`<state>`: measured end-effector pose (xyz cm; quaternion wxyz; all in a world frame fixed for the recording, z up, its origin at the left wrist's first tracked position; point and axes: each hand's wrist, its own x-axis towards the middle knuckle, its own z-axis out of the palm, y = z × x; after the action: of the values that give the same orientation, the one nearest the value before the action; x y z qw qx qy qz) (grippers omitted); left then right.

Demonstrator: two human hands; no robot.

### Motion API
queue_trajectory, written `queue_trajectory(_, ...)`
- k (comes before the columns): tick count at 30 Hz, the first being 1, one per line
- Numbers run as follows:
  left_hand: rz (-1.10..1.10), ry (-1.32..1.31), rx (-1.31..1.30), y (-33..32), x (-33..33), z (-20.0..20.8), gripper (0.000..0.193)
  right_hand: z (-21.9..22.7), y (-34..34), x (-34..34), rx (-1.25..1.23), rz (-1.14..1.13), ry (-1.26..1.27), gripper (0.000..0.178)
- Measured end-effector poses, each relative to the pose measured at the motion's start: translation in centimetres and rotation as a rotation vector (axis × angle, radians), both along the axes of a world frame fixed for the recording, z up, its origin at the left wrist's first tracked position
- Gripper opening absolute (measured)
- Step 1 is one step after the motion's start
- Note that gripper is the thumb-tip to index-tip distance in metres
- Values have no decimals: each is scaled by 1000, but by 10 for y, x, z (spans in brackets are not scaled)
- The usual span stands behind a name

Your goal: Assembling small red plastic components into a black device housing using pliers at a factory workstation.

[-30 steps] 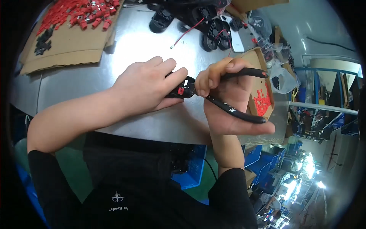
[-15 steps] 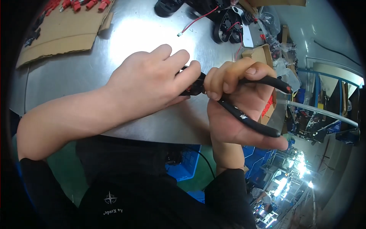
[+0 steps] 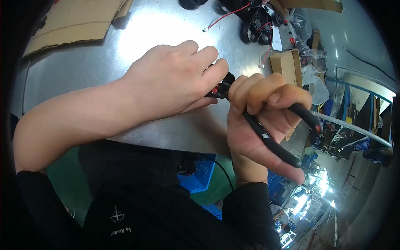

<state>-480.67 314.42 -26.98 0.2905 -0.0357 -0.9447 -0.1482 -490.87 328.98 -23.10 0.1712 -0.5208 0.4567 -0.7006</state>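
Note:
My right hand (image 3: 260, 93) grips a pair of pliers with black handles (image 3: 278, 149), its fingers curled over the upper handle and the lower one lying across the palm toward the thumb. The handles stand apart in a V. Just left of it, my left hand (image 3: 173, 75) is closed, back of the hand up, on a small black piece (image 3: 217, 90) with a bit of red on it. The pliers' jaws are mostly hidden between the hands, beside that piece. What else lies under the left fingers cannot be seen. Both hands are above the metal table (image 3: 87, 68).
Flattened cardboard (image 3: 77, 21) lies at the far left. Black fans (image 3: 254, 27) with red wires sit at the back, near an open cardboard box (image 3: 287, 66) and plastic bags (image 3: 314, 85). Below the table edge stands a blue crate (image 3: 199, 175).
The pliers' handles have tilted downward at their right ends as my right hand turned. The whole view has shifted a little, and both hands appear slightly farther right.

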Motion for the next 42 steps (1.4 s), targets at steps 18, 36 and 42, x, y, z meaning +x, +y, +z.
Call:
queue_trajectory(18,-29,-200,124,0,7,4,56,0,0,-10,-99,23,10,105)
queue_trajectory(36,-46,-43,57,-6,3,15,48,13,-2,-9,-17,33,-75,99)
queue_trajectory(42,30,-266,233,-18,17,27,62,4,6,-81,-169,-95,-774,92)
